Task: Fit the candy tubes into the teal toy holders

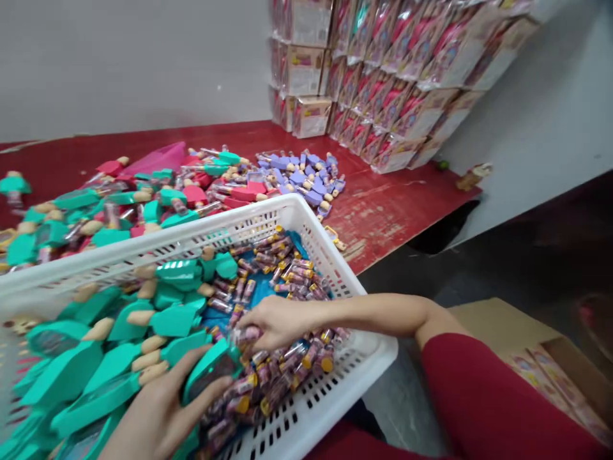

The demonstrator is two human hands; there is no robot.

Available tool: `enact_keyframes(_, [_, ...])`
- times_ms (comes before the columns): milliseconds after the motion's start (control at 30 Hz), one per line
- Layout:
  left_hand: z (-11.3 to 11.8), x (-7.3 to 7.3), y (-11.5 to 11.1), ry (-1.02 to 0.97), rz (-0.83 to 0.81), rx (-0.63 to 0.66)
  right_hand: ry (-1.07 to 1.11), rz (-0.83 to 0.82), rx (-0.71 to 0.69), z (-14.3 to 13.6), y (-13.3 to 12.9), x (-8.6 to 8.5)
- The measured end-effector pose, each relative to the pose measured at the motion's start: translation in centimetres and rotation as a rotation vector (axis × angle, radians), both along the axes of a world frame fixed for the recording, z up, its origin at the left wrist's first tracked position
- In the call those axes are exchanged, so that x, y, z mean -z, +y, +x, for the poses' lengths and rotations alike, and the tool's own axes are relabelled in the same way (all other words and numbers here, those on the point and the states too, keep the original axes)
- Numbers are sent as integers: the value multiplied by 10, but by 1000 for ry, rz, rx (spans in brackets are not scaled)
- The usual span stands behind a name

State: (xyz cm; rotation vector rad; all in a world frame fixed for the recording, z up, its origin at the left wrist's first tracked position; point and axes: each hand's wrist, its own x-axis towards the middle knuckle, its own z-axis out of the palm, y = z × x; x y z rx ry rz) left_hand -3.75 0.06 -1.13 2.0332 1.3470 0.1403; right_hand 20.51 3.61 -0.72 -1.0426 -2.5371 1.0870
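Note:
My left hand (167,402) is closed around a teal plastic piece (216,367) with a dark window in its face. My right hand (282,322), fingers pinched, grips a small clear tube (248,335) with pinkish contents, close against the upper end of the teal piece. Both hands are inside a white plastic basket (378,348). Under and around the right hand lie many small tubes with yellow caps (299,275), on a blue sheet (261,289). The basket's left side is heaped with teal pieces with beige rounded ends (175,319).
Behind the basket, a red tabletop (378,211) carries piles of teal and pink pieces (191,195) and purple pieces (306,176). Stacked packaged boxes (383,102) stand against the wall. An open carton (498,326) sits at the lower right, beyond my right arm.

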Motion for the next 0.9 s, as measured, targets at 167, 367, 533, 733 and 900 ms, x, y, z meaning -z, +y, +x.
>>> enact_keyframes(167, [21,-18,1,38,1,-4,108,45,17,18,1,2])
enact_keyframes(367, [14,-22,11,-241,-386,85,240,331,-3,16,-18,21])
enact_keyframes(533, [11,-19,4,-125,-248,188,196,84,81,11,-29,14])
enact_keyframes(733, [18,15,-6,176,98,389,101,-513,246,6,-13,18])
enact_keyframes(900, [21,5,11,320,255,246,121,-390,300,7,16,13])
